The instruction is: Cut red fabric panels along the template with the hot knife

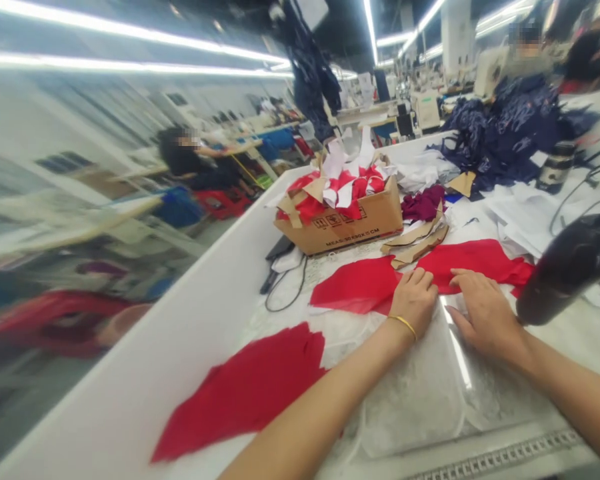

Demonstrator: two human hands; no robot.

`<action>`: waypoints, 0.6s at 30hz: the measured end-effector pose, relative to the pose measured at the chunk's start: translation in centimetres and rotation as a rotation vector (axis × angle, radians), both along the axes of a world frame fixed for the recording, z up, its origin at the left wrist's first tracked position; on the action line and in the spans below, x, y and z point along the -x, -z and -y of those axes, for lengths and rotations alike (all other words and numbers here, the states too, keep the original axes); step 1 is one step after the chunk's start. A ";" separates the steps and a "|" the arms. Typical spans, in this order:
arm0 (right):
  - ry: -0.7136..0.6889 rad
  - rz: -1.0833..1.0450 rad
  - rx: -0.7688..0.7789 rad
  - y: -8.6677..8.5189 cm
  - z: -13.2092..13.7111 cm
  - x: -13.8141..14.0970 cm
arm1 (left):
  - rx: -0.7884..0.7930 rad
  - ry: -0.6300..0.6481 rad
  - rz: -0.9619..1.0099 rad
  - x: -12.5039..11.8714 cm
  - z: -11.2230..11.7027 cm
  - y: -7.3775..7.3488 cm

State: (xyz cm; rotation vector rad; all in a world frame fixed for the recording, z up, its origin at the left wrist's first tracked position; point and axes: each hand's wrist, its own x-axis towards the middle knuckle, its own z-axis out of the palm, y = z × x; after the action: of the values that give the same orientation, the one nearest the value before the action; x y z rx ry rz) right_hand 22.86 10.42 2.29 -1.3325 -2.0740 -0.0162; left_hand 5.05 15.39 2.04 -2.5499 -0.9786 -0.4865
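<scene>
Both forearms are bare, with no sleeves showing. The left hand [414, 301] wears a thin gold bangle [403, 325] at the wrist; the right hand [485, 313] wears nothing.

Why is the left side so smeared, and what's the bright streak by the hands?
Head view: the room at left and the ceiling light strips are streaked by motion blur and bowed by the wide lens; the left hand, right hand and cardboard box are fairly sharp; the streak is glare on the clear plastic sheet.

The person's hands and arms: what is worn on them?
The left hand and the right hand are bare, without gloves or visible rings. No sleeves show on either arm. A thin gold-coloured bangle circles the left wrist.
</scene>
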 end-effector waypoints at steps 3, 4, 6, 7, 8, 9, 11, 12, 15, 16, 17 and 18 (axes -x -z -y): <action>0.014 -0.053 0.033 -0.7 -0.2 -0.2 | -0.009 0.044 0.025 0.0 3.0 -0.7; 0.008 -0.071 0.049 -0.9 -0.2 -0.3 | -0.006 0.062 0.034 0.2 4.4 -1.0; -0.008 -0.107 0.090 -1.1 -0.3 -0.5 | 0.017 0.087 0.063 1.0 7.5 -1.6; -0.012 -0.125 0.110 -1.2 -0.3 -0.5 | 0.054 0.098 0.093 1.5 9.0 -2.0; -0.016 -0.142 0.126 -1.2 -0.4 -0.6 | 0.098 0.106 0.116 2.2 10.3 -2.4; -0.017 -0.158 0.138 -1.2 -0.5 -0.7 | 0.148 0.116 0.130 3.0 11.5 -2.9; -0.017 -0.178 0.155 -1.2 -0.6 -0.9 | 0.257 0.106 0.136 5.0 13.4 -3.8; -0.018 -0.182 0.162 -1.1 -0.7 -0.9 | 0.293 0.084 0.128 6.1 14.0 -4.3; -0.018 -0.189 0.189 -1.2 -0.8 -1.1 | 0.314 -0.010 0.089 9.5 14.9 -5.1; -0.014 -0.196 0.199 -1.2 -0.8 -1.1 | 0.299 -0.040 0.079 10.3 15.1 -5.2; -0.010 -0.206 0.209 -1.3 -0.8 -1.1 | 0.281 -0.065 0.070 11.0 15.2 -5.1; -0.009 -0.216 0.221 -1.4 -0.8 -1.1 | 0.263 -0.083 0.066 11.3 15.4 -4.8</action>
State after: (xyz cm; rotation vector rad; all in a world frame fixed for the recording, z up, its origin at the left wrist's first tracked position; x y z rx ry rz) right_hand 23.97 11.19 3.68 -1.3881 -1.9399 0.3549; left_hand -6.28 0.03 6.82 -2.7225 -1.2404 -0.4462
